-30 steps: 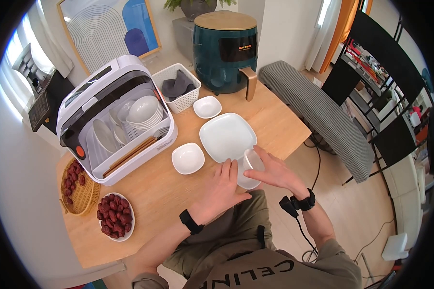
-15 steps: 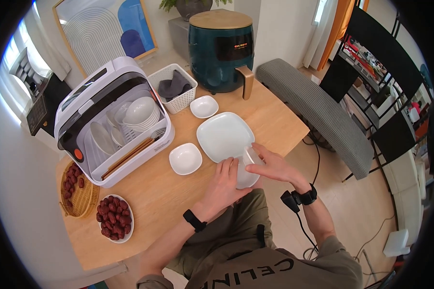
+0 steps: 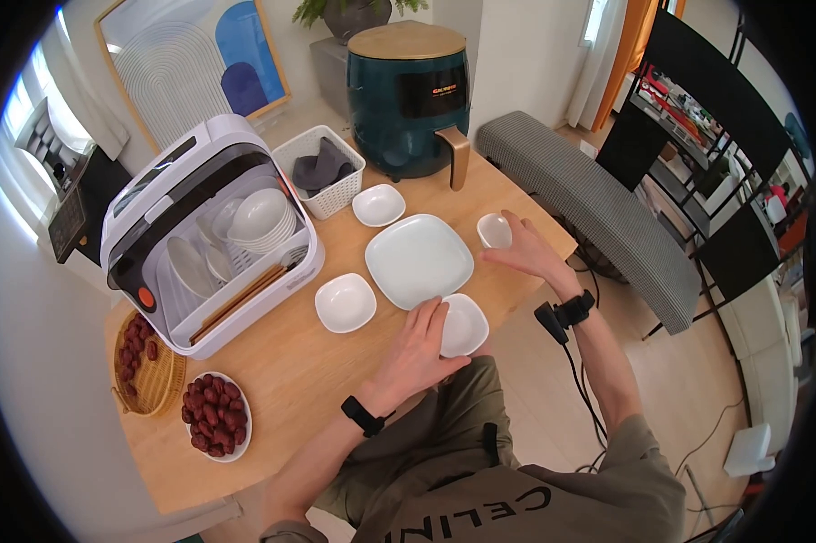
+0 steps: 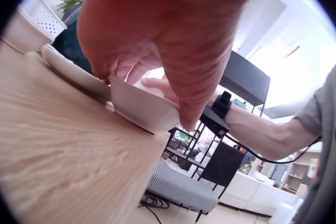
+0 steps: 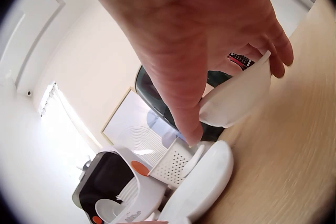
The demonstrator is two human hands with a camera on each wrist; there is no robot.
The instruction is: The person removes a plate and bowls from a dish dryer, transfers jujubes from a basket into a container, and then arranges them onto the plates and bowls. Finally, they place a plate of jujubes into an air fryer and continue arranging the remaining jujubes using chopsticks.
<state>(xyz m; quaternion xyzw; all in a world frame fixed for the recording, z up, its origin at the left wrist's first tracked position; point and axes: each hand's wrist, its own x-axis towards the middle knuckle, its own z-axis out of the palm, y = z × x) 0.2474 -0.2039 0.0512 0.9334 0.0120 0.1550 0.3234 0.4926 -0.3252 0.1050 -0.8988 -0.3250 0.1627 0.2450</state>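
My left hand [image 3: 414, 353] grips a white square bowl [image 3: 465, 328] at the table's front edge, fingers on its left side and thumb at the near side; in the left wrist view the bowl [image 4: 140, 104] sits low over the wood. To the right of the large white plate [image 3: 419, 262], my right hand [image 3: 536, 252] holds a small white bowl [image 3: 493, 231] between thumb and fingers. The right wrist view shows this small bowl [image 5: 240, 95] slightly tilted near the tabletop; its contact with the table is unclear. Two other white dishes [image 3: 346, 303] [image 3: 379, 205] lie left of and behind the plate.
A dish box [image 3: 310, 262] holding bowls and chopsticks stands left. Behind are a white basket [image 3: 340, 195] with dark cloth and a green air fryer [image 3: 399, 136]. Red dates [image 3: 216, 416] fill a plate at front left, beside a wicker tray [image 3: 166, 376]. A grey bench [image 3: 598, 199] is right.
My right hand has lifted the small bowl away from the square bowl and carried it to the right of the plate. My left hand stays at the square bowl.
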